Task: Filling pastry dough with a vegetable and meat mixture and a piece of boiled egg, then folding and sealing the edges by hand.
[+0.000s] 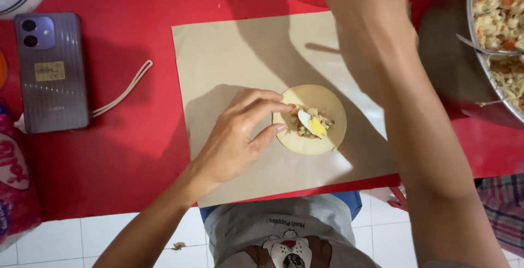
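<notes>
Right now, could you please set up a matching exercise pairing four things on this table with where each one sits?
Things:
1. dough round
2. phone
3. metal bowl
4. egg slice

Places:
A. at the right edge, full of chopped filling
B. far left, lying on the red table
C. on top of the filling, in the middle of the dough
D. on the tan paper sheet, its edge touched by the left hand

Pairs: 1-D, 2-B, 3-A, 4-C
</notes>
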